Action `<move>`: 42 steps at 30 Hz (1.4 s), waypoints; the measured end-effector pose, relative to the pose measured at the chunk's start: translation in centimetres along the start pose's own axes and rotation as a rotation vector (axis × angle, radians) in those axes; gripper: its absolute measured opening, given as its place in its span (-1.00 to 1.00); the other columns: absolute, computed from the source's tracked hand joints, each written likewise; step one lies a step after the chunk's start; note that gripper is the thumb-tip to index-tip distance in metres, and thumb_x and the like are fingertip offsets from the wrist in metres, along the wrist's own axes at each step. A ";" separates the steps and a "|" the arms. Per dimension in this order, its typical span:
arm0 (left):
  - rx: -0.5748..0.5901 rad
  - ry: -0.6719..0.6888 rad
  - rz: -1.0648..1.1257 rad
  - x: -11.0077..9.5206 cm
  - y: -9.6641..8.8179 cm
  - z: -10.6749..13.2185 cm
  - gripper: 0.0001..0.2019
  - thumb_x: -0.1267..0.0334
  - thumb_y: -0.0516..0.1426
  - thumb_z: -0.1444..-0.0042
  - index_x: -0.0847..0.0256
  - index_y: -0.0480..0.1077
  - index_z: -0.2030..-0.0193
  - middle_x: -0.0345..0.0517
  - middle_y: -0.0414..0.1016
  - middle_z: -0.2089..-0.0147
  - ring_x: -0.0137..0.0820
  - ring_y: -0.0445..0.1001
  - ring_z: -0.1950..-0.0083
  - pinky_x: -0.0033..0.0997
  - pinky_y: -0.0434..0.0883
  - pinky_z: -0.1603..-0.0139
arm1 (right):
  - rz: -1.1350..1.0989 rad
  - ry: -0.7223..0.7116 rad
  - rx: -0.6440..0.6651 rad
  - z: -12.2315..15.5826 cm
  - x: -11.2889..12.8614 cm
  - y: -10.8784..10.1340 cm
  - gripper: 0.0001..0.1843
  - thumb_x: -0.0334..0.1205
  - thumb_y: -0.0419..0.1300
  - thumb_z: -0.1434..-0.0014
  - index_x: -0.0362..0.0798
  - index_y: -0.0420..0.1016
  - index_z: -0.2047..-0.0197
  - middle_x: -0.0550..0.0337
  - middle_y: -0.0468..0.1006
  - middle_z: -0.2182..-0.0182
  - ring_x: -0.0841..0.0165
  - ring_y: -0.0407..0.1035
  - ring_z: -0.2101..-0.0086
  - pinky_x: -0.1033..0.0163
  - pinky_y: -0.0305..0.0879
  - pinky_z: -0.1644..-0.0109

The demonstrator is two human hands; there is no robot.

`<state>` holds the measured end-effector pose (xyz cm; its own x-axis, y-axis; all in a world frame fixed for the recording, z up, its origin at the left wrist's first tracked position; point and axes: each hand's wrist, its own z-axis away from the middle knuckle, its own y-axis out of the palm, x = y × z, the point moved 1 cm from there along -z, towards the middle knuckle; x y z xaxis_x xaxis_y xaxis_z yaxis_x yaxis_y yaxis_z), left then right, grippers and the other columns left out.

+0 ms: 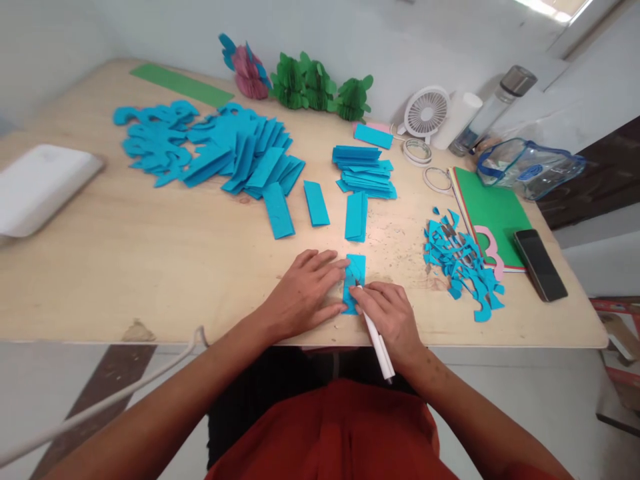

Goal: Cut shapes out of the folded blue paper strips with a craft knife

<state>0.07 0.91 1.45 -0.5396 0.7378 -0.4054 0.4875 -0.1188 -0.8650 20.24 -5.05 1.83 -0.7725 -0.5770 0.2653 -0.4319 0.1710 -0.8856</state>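
Observation:
A small folded piece of blue paper (356,265) lies near the table's front edge, with a faint curved line drawn on it. My left hand (311,293) rests flat beside it, fingers spread, the tips touching its left edge. In my right hand (391,319) is a white pen (377,343), its dark tip on the paper. Just beyond lie a folded blue strip (355,217) and two more blue strips (317,203) to the left. Behind them is a stack of folded blue paper (364,173).
Cut blue shapes (160,137) and folded strips (255,157) are heaped at back left. Blue scraps (460,257), a pink curved cutout (490,250), green paper (495,207) and a phone (541,265) lie right. A fan (426,113) and bottle (493,110) stand behind.

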 end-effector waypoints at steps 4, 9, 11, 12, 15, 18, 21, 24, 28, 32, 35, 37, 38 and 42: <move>0.012 -0.003 0.008 0.1 0.0 0.1 -0.53 0.15 0.14 -0.22 0.26 0.27 -0.23 0.14 0.40 -0.27 -0.06 0.24 -0.36 0.05 0.17 -0.35 | -0.001 0.014 -0.003 -0.1 0.1 0.1 -0.66 -0.30 0.02 -0.40 -0.04 0.45 -0.16 0.05 0.66 0.11 0.20 0.43 0.06 0.07 0.30 0.05; 0.017 -0.009 0.026 0.1 0.0 0.1 -0.53 0.15 0.15 -0.21 0.26 0.27 -0.23 0.15 0.40 -0.27 -0.05 0.24 -0.36 0.07 0.17 -0.35 | -0.009 0.013 -0.023 -0.1 0.2 0.0 -0.68 -0.30 0.02 -0.40 -0.07 0.47 -0.13 0.03 0.66 0.13 0.20 0.44 0.07 0.07 0.30 0.05; 0.015 -0.013 0.036 0.1 0.0 0.1 -0.52 0.16 0.16 -0.20 0.23 0.27 -0.24 0.15 0.40 -0.27 -0.04 0.25 -0.36 0.08 0.17 -0.35 | -0.031 0.039 -0.022 -0.2 0.3 -0.1 -0.68 -0.31 0.03 -0.40 -0.04 0.48 -0.14 0.04 0.66 0.13 0.21 0.44 0.06 0.07 0.31 0.04; 0.014 -0.014 0.039 0.2 0.0 0.1 -0.51 0.16 0.16 -0.20 0.23 0.27 -0.24 0.15 0.40 -0.27 -0.04 0.25 -0.35 0.09 0.18 -0.35 | -0.053 0.057 -0.022 -0.2 0.3 -0.2 -0.67 -0.31 0.03 -0.39 -0.02 0.48 -0.14 0.06 0.66 0.13 0.21 0.45 0.07 0.07 0.32 0.03; 0.010 -0.009 0.046 0.2 0.0 0.2 -0.51 0.14 0.15 -0.21 0.22 0.27 -0.25 0.15 0.40 -0.27 -0.03 0.25 -0.35 0.10 0.17 -0.35 | -0.188 0.156 -0.070 -0.7 0.4 -0.6 -0.68 -0.29 0.06 -0.38 0.01 0.50 -0.11 0.08 0.66 0.16 0.24 0.49 0.13 0.09 0.36 0.05; 0.007 -0.006 0.043 0.3 0.2 0.2 -0.51 0.11 0.16 -0.21 0.22 0.27 -0.24 0.13 0.38 -0.29 -0.04 0.23 -0.37 0.08 0.14 -0.36 | -0.401 0.324 -0.164 -1.5 0.3 -0.9 -0.73 -0.26 0.07 -0.34 0.00 0.54 -0.02 0.08 0.66 0.22 0.26 0.52 0.21 0.10 0.43 0.09; -0.006 0.002 0.034 0.4 0.3 0.3 -0.52 0.09 0.15 -0.22 0.24 0.27 -0.22 0.14 0.37 -0.29 -0.05 0.23 -0.37 0.07 0.14 -0.37 | -0.570 0.479 -0.208 -2.3 0.2 -0.4 -0.79 -0.24 0.10 -0.30 0.01 0.54 0.08 0.10 0.65 0.21 0.28 0.53 0.22 0.13 0.47 0.11; -0.017 0.008 0.034 0.5 0.3 0.4 -0.53 0.09 0.15 -0.22 0.28 0.28 -0.20 0.16 0.37 -0.29 -0.03 0.23 -0.37 0.08 0.14 -0.37 | -0.635 0.585 -0.216 -2.8 -0.1 0.5 -0.84 -0.21 0.14 -0.26 0.01 0.50 0.12 0.15 0.63 0.30 0.30 0.54 0.27 0.18 0.47 0.18; -0.012 0.001 0.051 0.5 0.3 0.3 -0.54 0.10 0.14 -0.22 0.25 0.29 -0.19 0.13 0.38 -0.29 -0.04 0.22 -0.37 0.08 0.13 -0.37 | -0.564 0.618 -0.195 -3.3 -0.3 1.3 -0.90 -0.19 0.15 -0.24 0.01 0.47 0.20 0.18 0.60 0.33 0.32 0.51 0.32 0.24 0.42 0.26; -0.011 -0.003 0.054 0.5 0.3 0.3 -0.56 0.10 0.12 -0.24 0.25 0.29 -0.20 0.13 0.37 -0.30 -0.05 0.23 -0.37 0.08 0.14 -0.36 | -0.505 0.596 -0.166 -4.0 0.0 1.2 -0.89 -0.20 0.13 -0.26 0.02 0.47 0.22 0.18 0.61 0.33 0.34 0.49 0.33 0.26 0.40 0.27; -0.018 0.008 0.046 0.6 0.3 0.4 -0.56 0.10 0.12 -0.24 0.27 0.29 -0.19 0.15 0.37 -0.29 -0.04 0.23 -0.36 0.08 0.14 -0.36 | -0.482 0.576 -0.159 -4.4 0.1 1.1 -0.89 -0.20 0.12 -0.27 0.02 0.47 0.24 0.19 0.61 0.35 0.36 0.48 0.36 0.28 0.38 0.31; -0.023 0.013 0.042 0.5 0.3 0.4 -0.56 0.10 0.12 -0.24 0.28 0.29 -0.18 0.16 0.38 -0.28 -0.03 0.23 -0.36 0.08 0.15 -0.36 | -0.462 0.574 -0.156 -4.5 0.2 1.1 -0.88 -0.21 0.12 -0.27 0.01 0.47 0.25 0.20 0.61 0.36 0.37 0.48 0.38 0.29 0.37 0.33; -0.025 0.013 0.042 0.5 0.3 0.4 -0.56 0.10 0.13 -0.23 0.28 0.29 -0.18 0.16 0.39 -0.28 -0.04 0.23 -0.36 0.08 0.15 -0.36 | -0.455 0.574 -0.153 -4.5 0.2 1.1 -0.88 -0.21 0.12 -0.27 0.01 0.47 0.25 0.20 0.61 0.36 0.37 0.47 0.39 0.29 0.36 0.33; -0.034 0.014 0.044 0.5 0.3 0.3 -0.56 0.12 0.14 -0.23 0.29 0.31 -0.17 0.18 0.40 -0.27 -0.03 0.25 -0.35 0.09 0.16 -0.35 | -0.447 0.571 -0.136 -4.5 0.1 1.1 -0.87 -0.22 0.11 -0.27 0.01 0.48 0.24 0.20 0.61 0.34 0.38 0.47 0.39 0.29 0.35 0.32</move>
<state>-0.24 1.04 0.91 -0.5074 0.7415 -0.4389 0.5340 -0.1291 -0.8356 17.58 -1.34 2.62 -0.6151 -0.1158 0.7799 -0.7876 0.1353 -0.6011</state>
